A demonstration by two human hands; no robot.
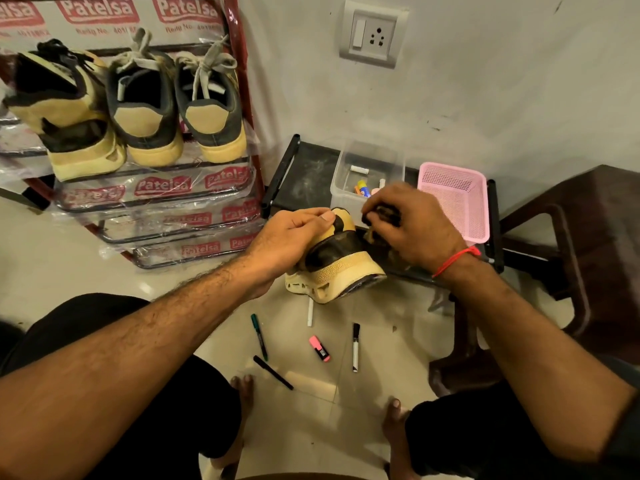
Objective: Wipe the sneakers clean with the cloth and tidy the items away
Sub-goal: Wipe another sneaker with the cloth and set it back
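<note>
left hand (294, 233) gripping sneaker (341, 268), right hand (412, 226) clutching cloth (382, 216)

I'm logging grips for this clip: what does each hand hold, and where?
Left hand grips the sneaker at its heel; right hand holds a dark cloth bunched under its fingers.

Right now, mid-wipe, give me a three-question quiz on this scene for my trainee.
1. True or false: the left hand grips the sneaker being cleaned.
2. How many shoes stand on the top shelf of the shoe rack?
3. The pink basket sits where? A) on the floor among the markers B) on the black stand, right of the clear box C) on the shoe rack

Key: 1 true. 2 three. 3 B. Extra note: the right hand holds a dark cloth against the sneaker.
</note>
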